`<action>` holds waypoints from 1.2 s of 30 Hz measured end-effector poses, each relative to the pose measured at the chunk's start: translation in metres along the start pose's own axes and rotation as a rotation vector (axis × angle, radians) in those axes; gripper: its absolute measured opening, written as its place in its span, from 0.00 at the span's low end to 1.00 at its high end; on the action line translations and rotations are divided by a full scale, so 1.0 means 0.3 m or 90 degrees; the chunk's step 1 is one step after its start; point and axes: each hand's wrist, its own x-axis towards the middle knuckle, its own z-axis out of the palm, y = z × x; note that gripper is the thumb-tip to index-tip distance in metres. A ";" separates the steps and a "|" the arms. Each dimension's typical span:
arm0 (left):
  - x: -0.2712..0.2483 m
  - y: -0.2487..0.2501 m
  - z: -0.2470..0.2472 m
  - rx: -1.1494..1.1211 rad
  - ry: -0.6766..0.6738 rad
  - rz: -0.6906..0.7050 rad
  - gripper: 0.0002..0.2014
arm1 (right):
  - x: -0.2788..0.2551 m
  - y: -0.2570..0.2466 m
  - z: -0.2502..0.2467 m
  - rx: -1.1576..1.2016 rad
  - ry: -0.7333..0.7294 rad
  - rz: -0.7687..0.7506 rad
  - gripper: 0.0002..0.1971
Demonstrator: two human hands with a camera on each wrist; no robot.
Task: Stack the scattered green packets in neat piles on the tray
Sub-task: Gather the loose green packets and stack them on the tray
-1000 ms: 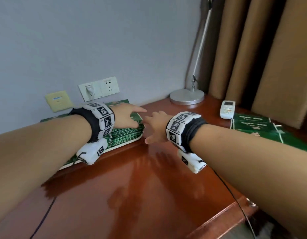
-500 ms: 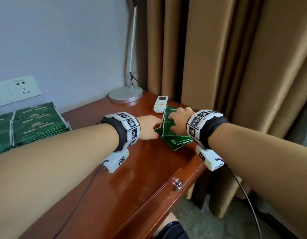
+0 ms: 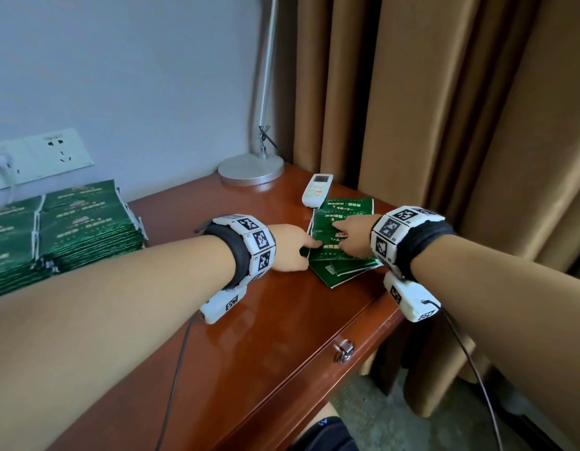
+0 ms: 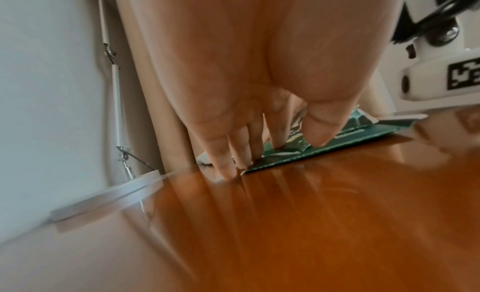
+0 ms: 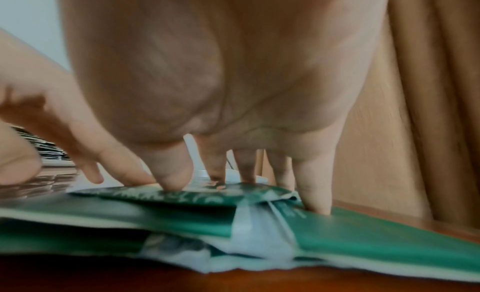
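So there's a glossy reddish-brown wooden desk [image 3: 249, 336] up against a pale wall, with heavy tan curtains [image 3: 444, 109] hanging on the right. Over on the left sit the big neat piles of flat green foil packets [image 3: 70, 229]; whatever tray they're on can't really be made out here. A silver desk lamp with a round metal base [image 3: 251, 169] stands at the back, and a small white remote control [image 3: 318, 189] lies just beside a loose, messy heap of the same green packets [image 3: 344, 206] near the desk's right edge. Both hands are down on that heap: the left hand [image 3: 290, 247] has straight fingers touching its left edge, and the right hand [image 3: 355, 234] presses on top with fingers spread out, not gripping or pinching anything.
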 end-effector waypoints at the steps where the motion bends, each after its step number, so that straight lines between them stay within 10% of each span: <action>1: -0.015 -0.002 -0.007 0.009 -0.001 0.005 0.27 | -0.008 -0.012 -0.002 -0.002 0.005 -0.008 0.31; 36: -1.123 -0.504 0.323 -0.122 -0.007 -0.423 0.16 | -0.420 -1.118 -0.146 -0.260 0.077 -0.480 0.24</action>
